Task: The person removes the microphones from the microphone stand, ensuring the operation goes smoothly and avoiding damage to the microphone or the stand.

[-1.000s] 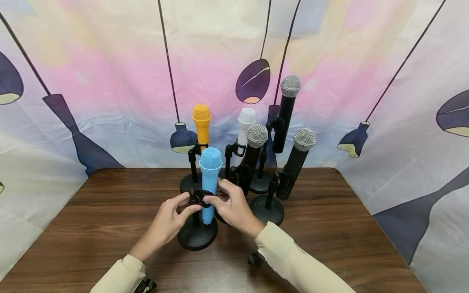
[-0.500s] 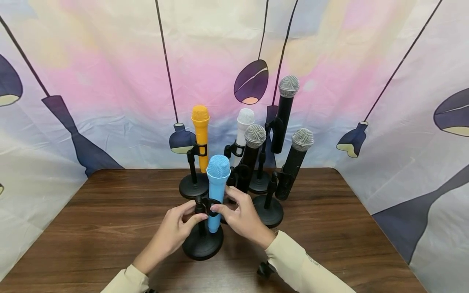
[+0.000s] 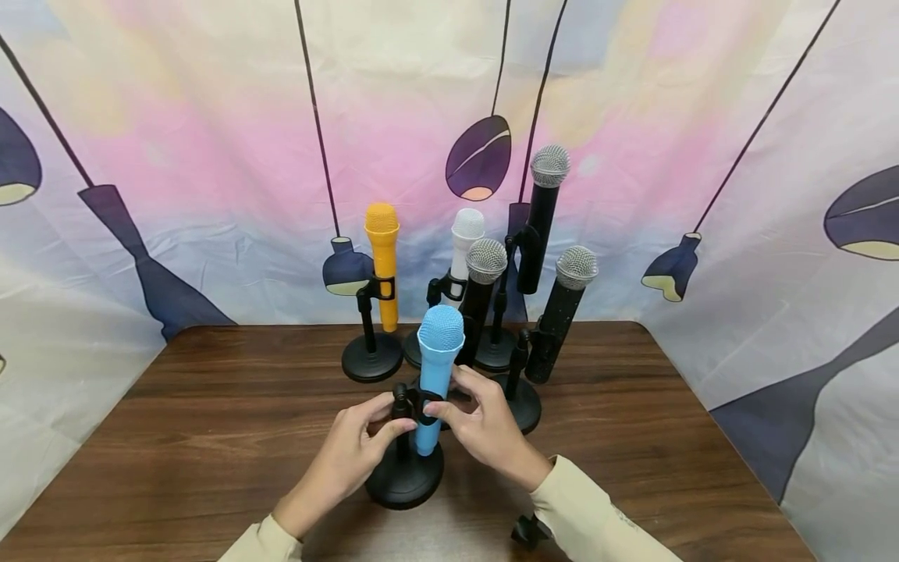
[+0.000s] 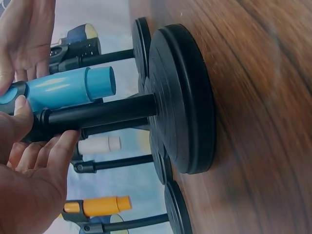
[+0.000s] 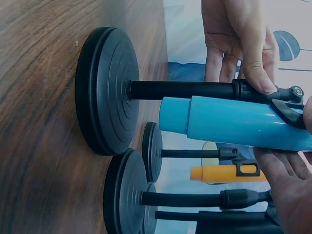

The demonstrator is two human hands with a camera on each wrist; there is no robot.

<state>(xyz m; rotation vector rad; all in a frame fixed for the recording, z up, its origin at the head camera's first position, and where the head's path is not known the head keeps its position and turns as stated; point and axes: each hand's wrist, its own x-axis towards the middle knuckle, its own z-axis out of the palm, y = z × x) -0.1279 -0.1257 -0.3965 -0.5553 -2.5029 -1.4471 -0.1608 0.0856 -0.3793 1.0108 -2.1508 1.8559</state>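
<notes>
l hand [image 3: 358, 449] pinches stand [image 5: 183, 90] near its top; r hand [image 3: 488, 428] grips blue mic [image 3: 436, 368] at clip [image 5: 287, 114]. blue mic sits above stand's base [image 3: 405, 480], just in front of nearest black mic [image 3: 479, 300]. risk: swing back or r could knock that mic; uneven pull btwn hands might twist clip or tip stand. most room on table [image 3: 211, 437] is l; back-r crowded, near edge out of view.

Pinches a slim black stand post [image 5: 185, 90] with the left hand [image 5: 246, 39], upper right; grips a glossy blue tapered microphone handle [image 5: 234, 119] with the right hand [image 5: 295, 195], lower right
</notes>
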